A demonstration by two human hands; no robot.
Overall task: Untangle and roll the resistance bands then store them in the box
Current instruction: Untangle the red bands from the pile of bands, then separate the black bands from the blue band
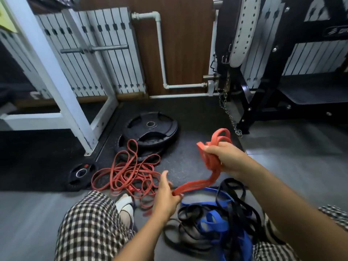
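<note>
My right hand (225,157) grips a folded bundle of a wide orange-red resistance band (211,161), held up above the floor. The band's loose end hangs down and left to my left hand (166,196), which pinches it between the fingertips. A tangle of thin red bands (126,172) lies on the floor to the left. A heap of blue bands (216,221) and black bands (235,200) lies below my hands, between my knees. No box is in view.
Black weight plates (150,130) are stacked on the rubber mat behind the red tangle, with a smaller plate (81,174) at the left. A white rack frame (75,117) stands at the left, a black machine with a hanging chain (233,119) at the right.
</note>
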